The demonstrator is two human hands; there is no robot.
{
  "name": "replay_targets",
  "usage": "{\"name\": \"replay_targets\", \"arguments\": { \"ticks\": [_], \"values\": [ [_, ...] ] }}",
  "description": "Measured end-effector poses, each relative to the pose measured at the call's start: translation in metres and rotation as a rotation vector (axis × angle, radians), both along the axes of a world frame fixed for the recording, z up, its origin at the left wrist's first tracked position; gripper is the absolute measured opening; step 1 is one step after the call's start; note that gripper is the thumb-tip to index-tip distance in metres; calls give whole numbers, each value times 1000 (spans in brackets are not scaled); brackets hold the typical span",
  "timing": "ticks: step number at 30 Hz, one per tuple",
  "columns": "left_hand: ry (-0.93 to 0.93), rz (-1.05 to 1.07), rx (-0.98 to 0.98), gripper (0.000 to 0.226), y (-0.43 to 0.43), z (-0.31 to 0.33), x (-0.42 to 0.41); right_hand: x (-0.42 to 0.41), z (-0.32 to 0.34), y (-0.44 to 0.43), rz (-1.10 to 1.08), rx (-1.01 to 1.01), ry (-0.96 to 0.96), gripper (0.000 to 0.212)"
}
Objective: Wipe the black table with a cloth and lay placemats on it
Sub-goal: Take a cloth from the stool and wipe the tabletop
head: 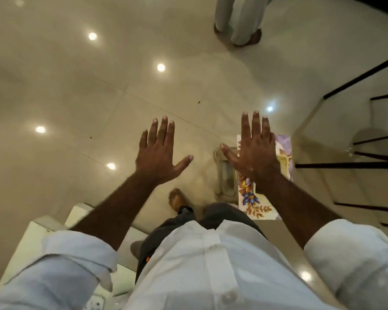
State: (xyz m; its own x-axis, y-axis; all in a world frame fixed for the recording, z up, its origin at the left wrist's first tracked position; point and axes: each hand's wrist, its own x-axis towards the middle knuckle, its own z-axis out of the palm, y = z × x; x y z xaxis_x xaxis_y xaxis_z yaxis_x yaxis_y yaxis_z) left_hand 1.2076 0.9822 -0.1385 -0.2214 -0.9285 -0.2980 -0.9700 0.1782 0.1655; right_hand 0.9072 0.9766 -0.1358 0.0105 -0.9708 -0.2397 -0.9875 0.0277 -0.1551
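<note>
A glossy cream tiled floor (99,90) is seen across most of the view, with ceiling lights mirrored in it. A black-framed glass table (354,130) is found at three o'clock. A flower-printed placemat (252,202) is seen at four o'clock, partly hidden beneath the right hand (254,153). The left hand (157,153) is held out near the centre. Both sets of fingers (164,130) are spread wide, with nothing gripped. No cloth can be made out.
</note>
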Motion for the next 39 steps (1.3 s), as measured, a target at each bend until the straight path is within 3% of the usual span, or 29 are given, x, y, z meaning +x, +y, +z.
{"name": "replay_targets", "arguments": {
  "ticks": [8, 17, 31, 39],
  "values": [
    [-33, -213, -12, 120, -157, 1, -2, 9, -17, -91, -236, -69, -22, 114],
    [-69, -402, -23, 119, -343, 4, -94, -62, -35, -220, -416, -45, -37, 114],
    [-28, -1075, 22, 119, -606, 5, -385, -212, -29, -349, -1098, -37, 14, 113],
    [-54, -1515, 42, 120, -653, 8, -580, -281, -11, -356, -1582, -55, 86, 112]
  ]
}}
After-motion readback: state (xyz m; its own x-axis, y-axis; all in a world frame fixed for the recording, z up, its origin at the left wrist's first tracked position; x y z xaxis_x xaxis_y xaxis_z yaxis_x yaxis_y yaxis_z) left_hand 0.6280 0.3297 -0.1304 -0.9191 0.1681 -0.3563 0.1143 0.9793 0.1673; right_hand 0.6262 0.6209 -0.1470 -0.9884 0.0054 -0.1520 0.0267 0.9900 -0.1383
